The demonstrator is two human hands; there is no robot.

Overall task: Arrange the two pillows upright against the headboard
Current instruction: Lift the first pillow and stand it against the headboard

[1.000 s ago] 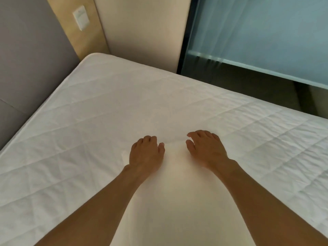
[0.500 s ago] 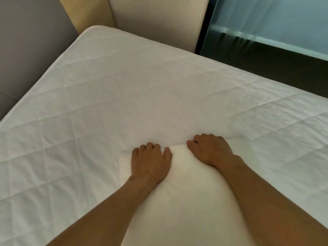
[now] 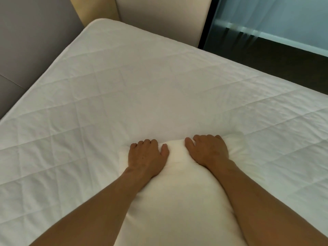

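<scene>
Along the left edge of the room runs a grey padded wall panel (image 3: 32,41), and beside it a tan strip of wood (image 3: 94,9) meets the cream upholstered panel (image 3: 159,16) at the far corner of the bed. The mattress (image 3: 110,89) is covered in white quilted fabric with a diamond stitch, lightly creased. On it, toward the near side, lies one pillow (image 3: 177,196), cream-white, plump and smooth, lying flat with its far short edge pointing across the bed; only this one is in sight. The left hand (image 3: 148,158) rests palm-down on the far left part of the pillow, its fingers bent over the edge and tucked into the fabric, thumb out toward the middle. Just beside it, with a bulge of pillow rising between the thumbs, the right hand (image 3: 208,150) presses down in the same way, fingers curled over the far edge; whether either hand truly grips the fabric or only pushes on it is hard to tell from here. Right of the bed is dark floor (image 3: 284,55), and beyond it a frosted glass panel (image 3: 276,16) in a black frame.
</scene>
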